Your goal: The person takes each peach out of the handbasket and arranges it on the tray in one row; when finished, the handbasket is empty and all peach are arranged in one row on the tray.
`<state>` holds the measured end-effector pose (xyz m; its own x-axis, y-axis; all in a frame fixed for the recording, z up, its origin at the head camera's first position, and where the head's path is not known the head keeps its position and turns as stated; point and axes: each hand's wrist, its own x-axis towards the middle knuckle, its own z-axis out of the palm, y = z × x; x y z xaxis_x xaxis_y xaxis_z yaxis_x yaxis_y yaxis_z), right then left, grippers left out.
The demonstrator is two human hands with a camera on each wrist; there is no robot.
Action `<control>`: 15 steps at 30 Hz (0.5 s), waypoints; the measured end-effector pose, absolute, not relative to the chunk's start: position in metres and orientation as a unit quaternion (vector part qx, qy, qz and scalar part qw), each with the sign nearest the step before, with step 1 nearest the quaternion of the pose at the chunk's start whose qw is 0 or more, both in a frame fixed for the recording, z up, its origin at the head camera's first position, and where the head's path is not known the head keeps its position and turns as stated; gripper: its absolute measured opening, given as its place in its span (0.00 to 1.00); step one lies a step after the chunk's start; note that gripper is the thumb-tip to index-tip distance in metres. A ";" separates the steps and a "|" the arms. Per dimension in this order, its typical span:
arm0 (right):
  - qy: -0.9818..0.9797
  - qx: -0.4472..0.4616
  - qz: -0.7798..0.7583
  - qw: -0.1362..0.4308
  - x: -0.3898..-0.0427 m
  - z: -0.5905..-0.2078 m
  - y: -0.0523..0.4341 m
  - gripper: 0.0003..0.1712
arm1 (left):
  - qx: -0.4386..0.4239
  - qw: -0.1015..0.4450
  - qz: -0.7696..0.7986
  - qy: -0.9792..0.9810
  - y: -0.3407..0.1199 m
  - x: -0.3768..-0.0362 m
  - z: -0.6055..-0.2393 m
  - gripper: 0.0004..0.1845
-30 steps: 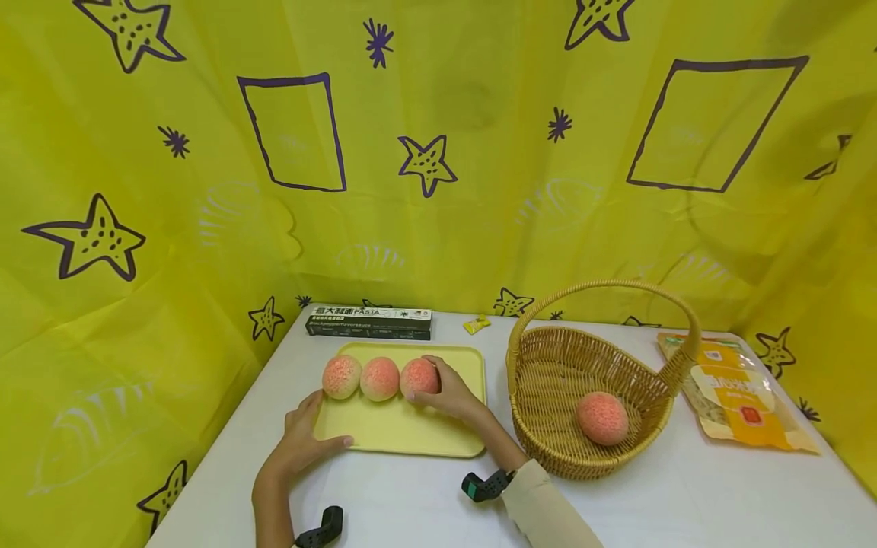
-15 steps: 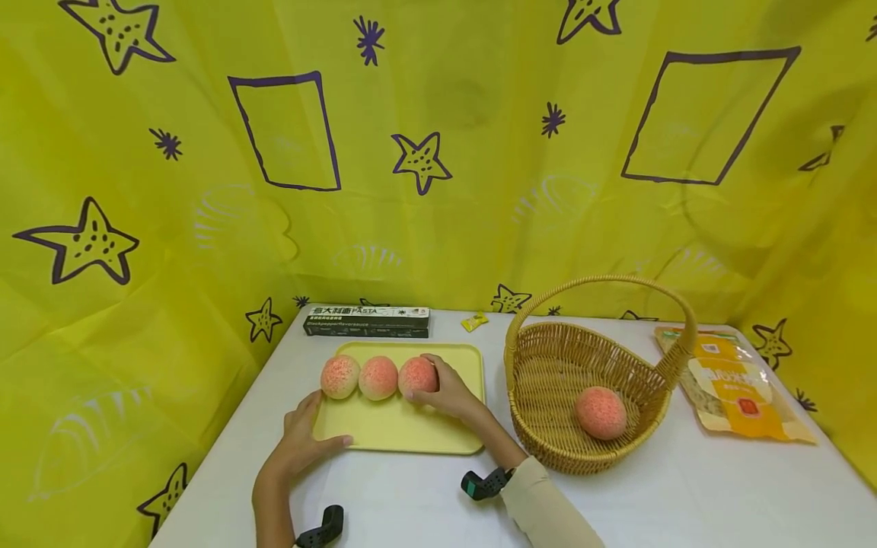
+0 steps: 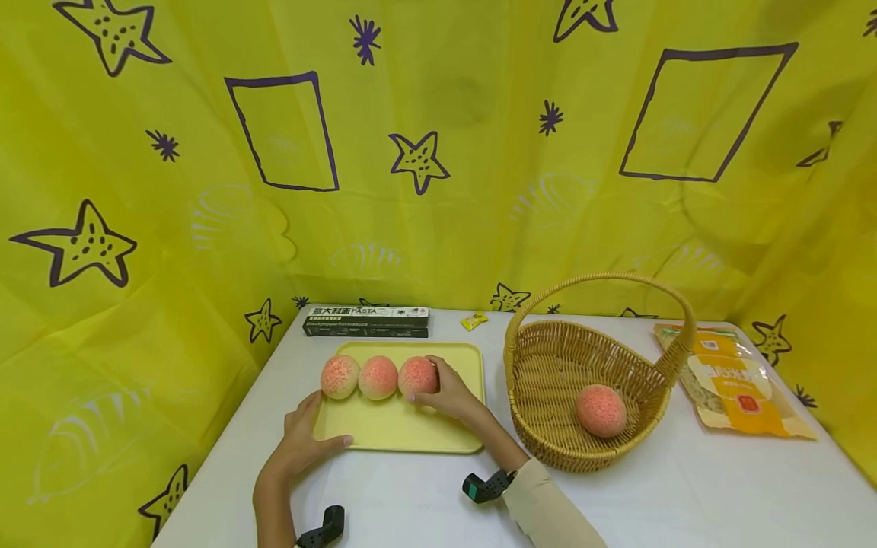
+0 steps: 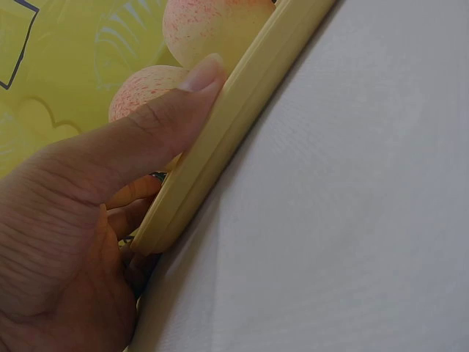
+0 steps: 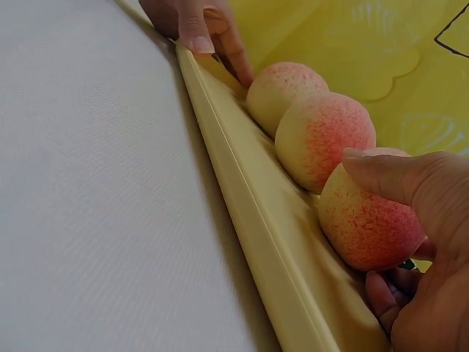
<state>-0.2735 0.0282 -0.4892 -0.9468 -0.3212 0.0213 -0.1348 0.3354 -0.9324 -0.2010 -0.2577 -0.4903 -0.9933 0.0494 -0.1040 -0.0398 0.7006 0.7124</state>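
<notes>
Three pink and cream peaches stand in a row on a yellow tray [image 3: 397,434]: a left peach [image 3: 339,377], a middle peach [image 3: 378,378] and a right peach [image 3: 416,377]. My right hand [image 3: 448,392] holds the right peach from its right side, thumb in front and fingers behind, as the right wrist view [image 5: 440,242] also shows. With my left hand [image 3: 298,438] I grip the tray's near left corner. In the left wrist view, the left thumb [image 4: 165,121] lies over the rim while the other fingers reach round the tray's side, partly hidden.
Right of the tray stands a wicker basket [image 3: 548,373] with a tall handle and one peach [image 3: 601,411] inside. Behind the tray lie a dark pasta box [image 3: 366,323] and a small yellow wrapped candy [image 3: 474,320]. An orange food bag [image 3: 736,380] lies at the far right.
The whole scene shifts slightly in the head view. Both hands keep their places at the right peach and the tray corner.
</notes>
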 end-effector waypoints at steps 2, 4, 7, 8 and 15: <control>0.807 -0.138 -0.568 0.089 -0.273 -0.488 0.029 0.49 | 0.002 0.056 0.387 0.920 -0.258 -0.201 -0.490 0.61; 0.804 -0.133 -0.571 0.095 -0.272 -0.486 0.030 0.49 | 0.002 0.056 0.387 0.921 -0.258 -0.201 -0.491 0.61; 0.804 -0.118 -0.573 0.107 -0.270 -0.483 0.033 0.49 | 0.003 0.057 0.386 0.921 -0.258 -0.201 -0.492 0.61; 0.806 -0.113 -0.571 0.110 -0.269 -0.481 0.034 0.49 | 0.004 0.058 0.385 0.921 -0.258 -0.201 -0.492 0.61; 0.808 -0.108 -0.569 0.108 -0.264 -0.473 0.039 0.49 | 0.005 0.055 0.384 0.922 -0.257 -0.200 -0.491 0.60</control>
<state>-0.2636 0.0391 -0.4732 -0.9532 -0.2981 -0.0512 -0.0523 0.3293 -0.9428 -0.2001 -0.2568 -0.4906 -0.9938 0.0525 -0.0979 -0.0325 0.7053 0.7082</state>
